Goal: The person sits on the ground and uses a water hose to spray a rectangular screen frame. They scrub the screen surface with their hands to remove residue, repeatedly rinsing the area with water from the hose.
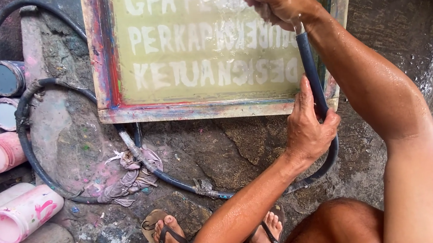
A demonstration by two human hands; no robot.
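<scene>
A dark blue hose (310,69) is gripped by the left hand (308,128), closed around it near the lower right corner of a printing screen frame (101,53) propped on the wet floor (213,152). The right hand (276,0), also closed, is pressed on the wet mesh (191,47). Hard rubbing could tear the mesh; the wet hose could slip, and spray could be thrown onto the pink-stained jars (22,213) at the left edge.

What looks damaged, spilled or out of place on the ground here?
The dark rubber hose is patched with a wrapped joint, a dirty crumpled rag lies under it, and pink-stained plastic jars lie tipped on their sides.
</scene>
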